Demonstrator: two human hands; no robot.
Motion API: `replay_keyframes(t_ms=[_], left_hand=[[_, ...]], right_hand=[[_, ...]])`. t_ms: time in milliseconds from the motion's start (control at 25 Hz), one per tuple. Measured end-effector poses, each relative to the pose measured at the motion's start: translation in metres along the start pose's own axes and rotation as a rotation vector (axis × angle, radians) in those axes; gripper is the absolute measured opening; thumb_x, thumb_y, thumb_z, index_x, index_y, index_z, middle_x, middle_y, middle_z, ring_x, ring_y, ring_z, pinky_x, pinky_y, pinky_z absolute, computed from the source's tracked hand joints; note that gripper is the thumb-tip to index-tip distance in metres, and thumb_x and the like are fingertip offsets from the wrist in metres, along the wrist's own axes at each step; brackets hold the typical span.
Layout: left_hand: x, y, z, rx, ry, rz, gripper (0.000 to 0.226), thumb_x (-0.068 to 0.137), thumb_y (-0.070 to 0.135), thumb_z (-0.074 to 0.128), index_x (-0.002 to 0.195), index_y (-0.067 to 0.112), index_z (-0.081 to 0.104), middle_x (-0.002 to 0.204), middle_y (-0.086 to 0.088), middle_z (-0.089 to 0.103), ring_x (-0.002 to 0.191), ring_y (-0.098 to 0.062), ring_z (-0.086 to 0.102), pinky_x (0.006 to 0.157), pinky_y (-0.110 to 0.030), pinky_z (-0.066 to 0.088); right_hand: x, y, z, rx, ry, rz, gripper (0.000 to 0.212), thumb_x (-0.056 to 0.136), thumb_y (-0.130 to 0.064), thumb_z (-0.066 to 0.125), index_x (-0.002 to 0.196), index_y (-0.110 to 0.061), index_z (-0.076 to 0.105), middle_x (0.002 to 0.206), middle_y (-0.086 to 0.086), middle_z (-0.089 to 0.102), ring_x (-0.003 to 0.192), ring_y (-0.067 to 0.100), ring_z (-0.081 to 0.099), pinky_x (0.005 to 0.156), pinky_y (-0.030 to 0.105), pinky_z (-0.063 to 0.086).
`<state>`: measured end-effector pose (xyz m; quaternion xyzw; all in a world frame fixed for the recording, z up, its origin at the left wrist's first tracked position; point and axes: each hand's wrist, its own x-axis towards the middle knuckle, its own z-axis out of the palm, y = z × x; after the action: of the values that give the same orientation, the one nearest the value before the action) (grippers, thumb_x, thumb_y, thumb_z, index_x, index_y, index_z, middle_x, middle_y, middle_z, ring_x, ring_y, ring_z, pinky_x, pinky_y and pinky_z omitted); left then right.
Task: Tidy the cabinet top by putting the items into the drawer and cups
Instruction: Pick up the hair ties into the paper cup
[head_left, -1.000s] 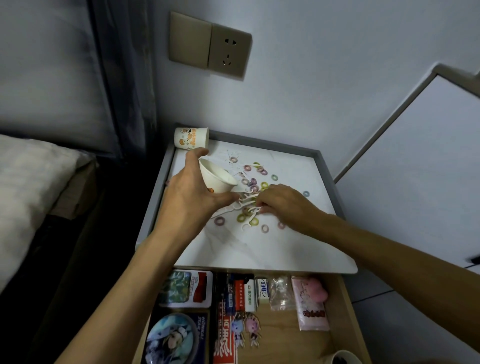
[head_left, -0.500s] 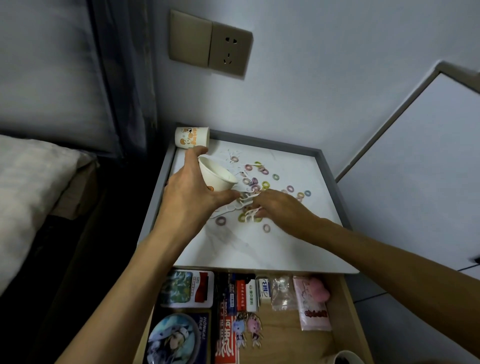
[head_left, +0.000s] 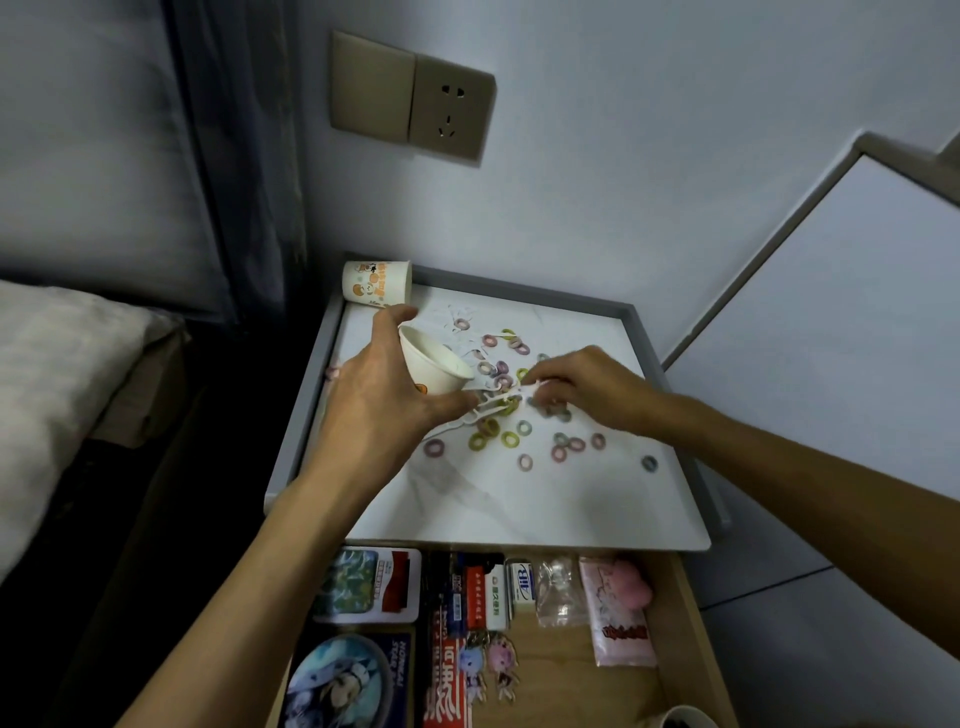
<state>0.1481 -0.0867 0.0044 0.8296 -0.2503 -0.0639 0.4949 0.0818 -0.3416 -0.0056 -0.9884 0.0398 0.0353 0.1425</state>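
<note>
While wrapped round its wall by the curled fingers and thumb of the left hand (head_left: 384, 410), hangs tilted above the cabinet top (head_left: 493, 504), rim turned toward the right hand (head_left: 584, 384): white paper cup (head_left: 434, 364), a spot of orange print near its base. Just beside that rim, pinched in the right hand's curled fingertips (head_left: 535, 383): bundle of white floss picks (head_left: 485, 410), far ends slanting down to the top below the left thumb. Scattered on the marble-look surface around and beneath both hands: small coloured hair ties (head_left: 434, 447). At the back-left corner, on its side: second paper cup (head_left: 376, 283), printed with orange cartoon figures. Below the front edge, pulled open: drawer (head_left: 691, 623). Readable inside: "AiR" on a white eraser (head_left: 523, 582); what looks like "HONKAI STAR" on a dark picture box (head_left: 343, 680); white Chinese characters on a red packet (head_left: 447, 686), not clearly legible. Beside these: pink packet (head_left: 623, 629).
</note>
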Motion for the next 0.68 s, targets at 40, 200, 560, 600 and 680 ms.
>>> replay_keyframes(t_ms=[40,200,560,600,680], left_hand=[[0.0,0.0,0.0,0.015,-0.009,0.003,0.094,0.063,0.041,0.087,0.14,0.03,0.034,0.119,0.001,0.057,0.093,-0.018,0.057,0.076,-0.028,0.046],[0.0,0.0,0.001,0.012,-0.04,0.018,0.093,0.063,0.035,0.088,0.139,0.029,0.034,0.112,0.003,0.056,0.079,-0.009,0.057,0.066,-0.017,0.049],[0.001,0.0,-0.005,-0.001,-0.004,0.02,0.095,0.06,0.037,0.089,0.138,0.03,0.036,0.111,0.003,0.059,0.097,-0.021,0.057,0.078,-0.033,0.05],[0.001,0.0,-0.007,-0.011,0.01,0.017,0.094,0.06,0.036,0.089,0.138,0.03,0.036,0.111,0.004,0.058,0.097,-0.02,0.057,0.079,-0.034,0.051],[0.0,0.001,-0.01,-0.027,0.03,0.016,0.095,0.06,0.034,0.089,0.139,0.029,0.036,0.111,0.007,0.053,0.097,-0.019,0.055,0.081,-0.036,0.053]], right_hand=[[0.001,-0.009,-0.01,0.087,0.072,0.017,0.023,0.094,-0.017,0.061,0.115,-0.014,0.07,0.098,0.001,0.074,0.076,-0.001,0.064,0.07,0.009,0.046],[0.009,-0.064,-0.05,0.389,0.124,-0.059,0.018,0.089,-0.015,0.068,0.105,-0.014,0.073,0.082,-0.003,0.075,0.07,0.013,0.068,0.069,0.022,0.055],[0.028,-0.066,-0.032,0.429,0.162,-0.039,0.014,0.093,-0.015,0.062,0.102,-0.017,0.072,0.093,-0.005,0.072,0.082,0.006,0.067,0.073,0.018,0.051],[0.03,-0.053,-0.018,0.284,0.14,-0.005,0.015,0.09,-0.016,0.066,0.103,-0.017,0.072,0.093,-0.007,0.071,0.081,0.004,0.065,0.072,0.016,0.047],[0.033,-0.033,0.016,-0.029,0.022,0.019,0.02,0.086,-0.02,0.071,0.106,-0.017,0.071,0.097,-0.002,0.068,0.088,0.01,0.063,0.075,0.02,0.043]])
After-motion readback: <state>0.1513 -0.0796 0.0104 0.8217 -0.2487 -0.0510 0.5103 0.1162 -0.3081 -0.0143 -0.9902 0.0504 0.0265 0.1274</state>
